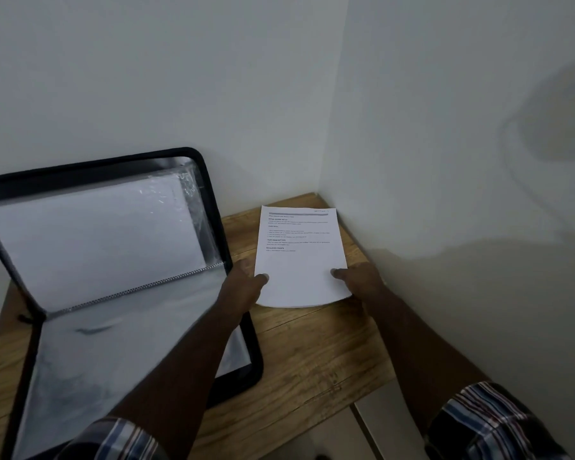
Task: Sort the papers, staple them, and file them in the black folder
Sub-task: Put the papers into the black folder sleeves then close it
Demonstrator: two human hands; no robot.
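Note:
A stack of white printed papers [299,260] is at the far right of the wooden table [316,346], near the wall corner. My left hand [246,283] pinches the stack's near left edge, thumb on top. My right hand [359,280] pinches its near right edge, thumb on top too. The near edge curves a little off the table. The black folder [213,207] lies open on the left, its upper half leaning against the wall, with clear plastic sleeves and white sheets inside. No stapler is in view.
White walls meet in a corner just behind and right of the papers. The table's near right edge drops off to a pale floor or cabinet [379,423]. Bare wood shows between the folder and the right wall.

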